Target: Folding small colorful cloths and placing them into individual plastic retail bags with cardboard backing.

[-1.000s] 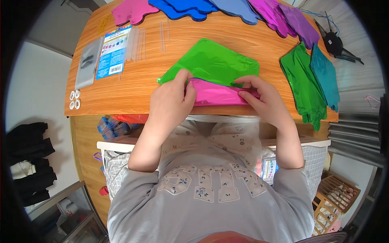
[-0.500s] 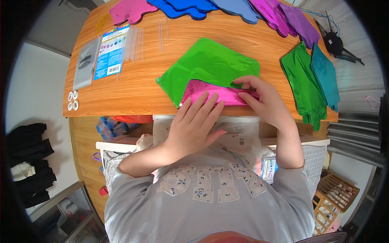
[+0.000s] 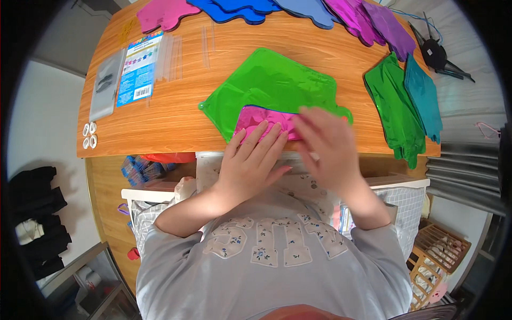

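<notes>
A flat green foil balloon (image 3: pixel 277 80) lies near the table's front edge. On its near part sits a smaller folded pink foil balloon (image 3: pixel 265 115) with a dark upper edge. My left hand (image 3: pixel 248 165) rests flat on the pink foil, fingers stretched out and a little apart. Smeared by motion, my right hand (image 3: pixel 333 152) is at the right end of the pink foil; whether its fingers grip anything does not show. Its blur hides that end of the foil.
Stacks of foil balloons line the far edge, including blue ones (image 3: pixel 234 12). Green foil (image 3: pixel 393 104) and teal foil (image 3: pixel 422 98) lie at right. At left are a blue-white printed card (image 3: pixel 140 72), clear strips (image 3: pixel 169 57), a clear bag (image 3: pixel 106 85) and white rings (image 3: pixel 89 135).
My right hand has moved left and toward me, turning blurry, and the pink foil's right part now lies shorter. A green corner shows at right. The left hand stays on the foil.
</notes>
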`<state>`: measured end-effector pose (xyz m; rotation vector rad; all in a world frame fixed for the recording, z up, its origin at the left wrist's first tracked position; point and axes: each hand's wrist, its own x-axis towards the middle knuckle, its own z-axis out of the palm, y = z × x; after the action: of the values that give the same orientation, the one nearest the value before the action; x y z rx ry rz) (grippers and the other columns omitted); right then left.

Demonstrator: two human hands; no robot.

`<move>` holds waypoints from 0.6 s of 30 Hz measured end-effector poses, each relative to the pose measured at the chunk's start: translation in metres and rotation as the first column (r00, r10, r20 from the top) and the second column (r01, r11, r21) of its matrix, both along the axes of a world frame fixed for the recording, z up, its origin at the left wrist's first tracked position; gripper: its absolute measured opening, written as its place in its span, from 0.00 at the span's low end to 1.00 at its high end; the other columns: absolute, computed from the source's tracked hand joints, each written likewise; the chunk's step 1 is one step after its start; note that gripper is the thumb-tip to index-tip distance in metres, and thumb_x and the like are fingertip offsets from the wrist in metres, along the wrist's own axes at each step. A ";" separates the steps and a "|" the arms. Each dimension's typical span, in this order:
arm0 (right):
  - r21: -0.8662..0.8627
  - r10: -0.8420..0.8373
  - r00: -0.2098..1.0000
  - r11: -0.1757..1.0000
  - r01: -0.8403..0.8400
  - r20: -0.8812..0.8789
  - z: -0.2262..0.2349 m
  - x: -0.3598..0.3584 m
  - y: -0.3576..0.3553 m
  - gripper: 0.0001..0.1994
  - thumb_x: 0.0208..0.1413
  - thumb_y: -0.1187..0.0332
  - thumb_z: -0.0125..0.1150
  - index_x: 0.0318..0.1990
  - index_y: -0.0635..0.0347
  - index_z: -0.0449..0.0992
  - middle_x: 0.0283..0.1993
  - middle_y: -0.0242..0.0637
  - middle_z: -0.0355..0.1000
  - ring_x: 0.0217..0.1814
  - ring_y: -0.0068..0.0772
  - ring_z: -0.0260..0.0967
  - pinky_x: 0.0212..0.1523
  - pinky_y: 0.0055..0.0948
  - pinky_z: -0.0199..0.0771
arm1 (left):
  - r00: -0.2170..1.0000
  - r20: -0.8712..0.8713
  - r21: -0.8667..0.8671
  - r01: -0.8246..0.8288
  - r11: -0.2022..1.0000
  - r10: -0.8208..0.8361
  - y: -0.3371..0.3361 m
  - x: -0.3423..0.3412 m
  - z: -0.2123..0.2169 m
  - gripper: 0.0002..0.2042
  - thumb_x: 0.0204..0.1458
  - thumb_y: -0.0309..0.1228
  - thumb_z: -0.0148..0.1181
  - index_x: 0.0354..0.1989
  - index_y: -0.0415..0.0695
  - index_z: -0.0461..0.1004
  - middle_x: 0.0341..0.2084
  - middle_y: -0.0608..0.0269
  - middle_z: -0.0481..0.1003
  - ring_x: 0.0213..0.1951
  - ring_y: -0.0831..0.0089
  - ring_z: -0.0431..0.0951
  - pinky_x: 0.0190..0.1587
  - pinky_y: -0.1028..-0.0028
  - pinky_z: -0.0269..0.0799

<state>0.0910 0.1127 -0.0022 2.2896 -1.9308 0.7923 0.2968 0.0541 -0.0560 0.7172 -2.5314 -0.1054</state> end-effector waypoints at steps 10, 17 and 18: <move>0.199 0.043 0.994 0.980 -0.022 -0.101 -0.011 -0.010 0.029 0.27 0.58 0.69 0.61 0.66 0.61 0.68 0.72 0.42 0.63 0.75 0.45 0.59 0.73 0.47 0.56 | 1.000 0.016 -0.011 0.015 1.000 -0.015 -0.002 0.003 0.000 0.30 0.54 0.46 0.64 0.64 0.48 0.71 0.65 0.61 0.70 0.67 0.62 0.68 0.69 0.54 0.53; 0.272 -0.115 0.974 0.948 0.167 -0.196 -0.005 -0.036 0.047 0.25 0.60 0.71 0.58 0.67 0.54 0.69 0.72 0.36 0.63 0.77 0.48 0.55 0.75 0.57 0.45 | 1.000 0.001 -0.044 0.017 0.999 -0.017 -0.004 0.002 -0.001 0.30 0.53 0.47 0.64 0.65 0.49 0.71 0.64 0.61 0.70 0.66 0.62 0.69 0.67 0.52 0.55; 0.264 -0.147 0.964 0.943 0.204 -0.222 -0.006 -0.038 0.049 0.25 0.60 0.71 0.58 0.67 0.53 0.70 0.73 0.36 0.63 0.77 0.49 0.54 0.75 0.60 0.43 | 1.000 -0.005 -0.045 0.014 0.999 -0.014 -0.005 0.002 -0.001 0.30 0.53 0.46 0.64 0.64 0.49 0.71 0.64 0.61 0.70 0.65 0.62 0.69 0.67 0.52 0.55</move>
<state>0.0526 0.1614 -0.0084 2.1907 -2.2354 0.2672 0.2985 0.0495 -0.0565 0.6806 -2.5259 -0.0552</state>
